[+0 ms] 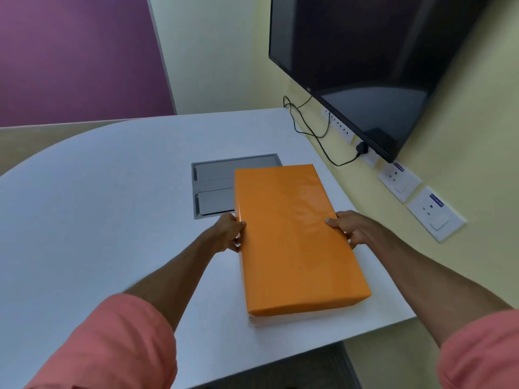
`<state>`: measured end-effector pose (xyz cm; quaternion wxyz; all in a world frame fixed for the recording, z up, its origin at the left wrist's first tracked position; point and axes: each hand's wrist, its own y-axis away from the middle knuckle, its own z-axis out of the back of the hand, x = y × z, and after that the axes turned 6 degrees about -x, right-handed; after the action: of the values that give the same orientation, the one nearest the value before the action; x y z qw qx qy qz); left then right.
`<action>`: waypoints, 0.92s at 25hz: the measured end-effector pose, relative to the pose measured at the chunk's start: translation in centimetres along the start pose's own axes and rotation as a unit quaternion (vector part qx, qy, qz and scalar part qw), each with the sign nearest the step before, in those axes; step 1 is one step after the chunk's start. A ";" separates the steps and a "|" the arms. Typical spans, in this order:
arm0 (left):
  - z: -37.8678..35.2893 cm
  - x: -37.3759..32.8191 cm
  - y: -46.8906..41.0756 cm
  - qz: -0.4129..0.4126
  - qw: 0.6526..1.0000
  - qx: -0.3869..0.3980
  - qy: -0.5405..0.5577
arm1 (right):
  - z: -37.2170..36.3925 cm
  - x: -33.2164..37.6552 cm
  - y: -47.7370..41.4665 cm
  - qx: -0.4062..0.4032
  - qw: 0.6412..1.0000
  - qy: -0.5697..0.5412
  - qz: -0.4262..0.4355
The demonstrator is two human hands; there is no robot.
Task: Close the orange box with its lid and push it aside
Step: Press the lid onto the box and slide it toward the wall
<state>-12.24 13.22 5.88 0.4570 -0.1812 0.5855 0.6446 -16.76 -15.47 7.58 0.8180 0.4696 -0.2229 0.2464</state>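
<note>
Both hands clamp the orange lid [292, 234]: left hand [229, 233] on its left edge, right hand [348, 230] opposite. It sits on the box at the desk's [112, 192] right side. Uneven pressing could jam it crooked; a hard push risks the near edge.

Two bare forearms reach in from the bottom corners of the frame. Each wears a salmon-pink sleeve rolled up near the elbow, the left sleeve [112, 343] filling the lower left, the right sleeve [483, 352] the lower right. The fabric looks soft, plain and unpatterned, with rounded folds at the cuffs
</note>
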 end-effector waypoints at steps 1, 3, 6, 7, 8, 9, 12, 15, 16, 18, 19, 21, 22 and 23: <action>-1.5 -0.2 0.2 0.002 1.000 -0.002 0.004 | 1.3 -0.5 -0.4 0.000 1.000 0.004 0.001; -4.6 -0.7 0.5 0.004 1.000 -0.008 0.004 | 3.9 -1.6 -1.3 -0.001 1.000 0.009 0.001; -8.9 -1.2 1.0 0.010 1.000 -0.015 0.006 | 7.3 -3.2 -2.5 -0.008 1.000 0.009 0.007; -10.2 -1.3 1.0 0.013 1.000 -0.017 0.009 | 8.3 -3.7 -2.9 -0.011 1.000 0.007 0.010; -11.6 -1.3 1.1 0.017 1.000 -0.018 0.013 | 9.3 -4.4 -3.3 -0.013 1.000 0.001 0.012; -12.7 -1.4 1.2 0.019 1.000 -0.019 0.016 | 10.2 -4.8 -3.7 -0.015 1.000 -0.008 0.013; -15.4 -1.6 1.4 0.024 0.999 -0.022 0.024 | 12.0 -5.8 -4.6 -0.015 1.000 -0.019 0.019; -17.2 -1.7 1.5 0.027 0.999 -0.026 0.025 | 13.2 -6.5 -5.7 -0.021 0.999 -0.029 0.024; -17.7 -1.7 1.4 0.030 0.999 -0.028 0.026 | 13.6 -6.7 -6.0 -0.024 0.999 -0.031 0.028; -18.7 -1.8 1.4 0.035 0.999 -0.031 0.026 | 14.1 -7.0 -6.6 -0.028 0.998 -0.032 0.036; -19.2 -1.9 1.4 0.037 0.999 -0.031 0.026 | 14.4 -7.2 -6.9 -0.031 0.998 -0.033 0.041; -20.0 -2.1 1.2 0.038 0.998 -0.030 0.027 | 15.0 -7.7 -7.3 -0.038 0.998 -0.036 0.045; -20.3 -2.2 1.2 0.038 0.999 -0.029 0.026 | 15.2 -7.9 -7.5 -0.039 0.997 -0.037 0.046; -20.7 -2.3 1.1 0.037 0.999 -0.029 0.023 | 15.5 -8.0 -7.6 -0.041 0.997 -0.038 0.046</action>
<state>-18.21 -6.59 3.11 0.4139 -0.1875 0.5835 0.6731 -20.42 -33.99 4.90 0.8153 0.4341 -0.2853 0.2560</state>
